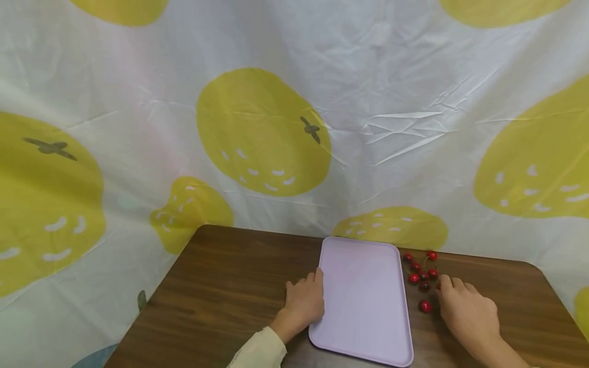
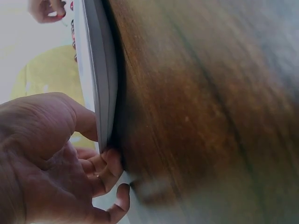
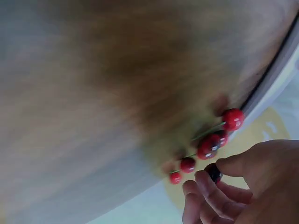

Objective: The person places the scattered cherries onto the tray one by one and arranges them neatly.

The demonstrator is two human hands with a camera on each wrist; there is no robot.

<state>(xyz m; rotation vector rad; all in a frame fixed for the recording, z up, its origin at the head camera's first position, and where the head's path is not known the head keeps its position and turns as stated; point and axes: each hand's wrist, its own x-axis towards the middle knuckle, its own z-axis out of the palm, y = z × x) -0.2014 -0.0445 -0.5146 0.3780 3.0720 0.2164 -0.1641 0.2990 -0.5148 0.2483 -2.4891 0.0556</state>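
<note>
1. your left hand (image 1: 303,301) grips the lilac tray (image 1: 361,301) by its edge.
2. your right hand (image 1: 471,309) pinches a dark cherry (image 3: 213,173) between thumb and fingertips.
3. the other cherries (image 1: 414,278) lie on the table (image 1: 221,296) beside that pinch, toward the tray.

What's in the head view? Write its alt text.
A person's left hand grips a pale lilac rectangular tray on a brown wood-grain table; the right hand pinches one of the round red cherries beside the tray. Behind hangs white fabric printed with yellow fruit.
</note>
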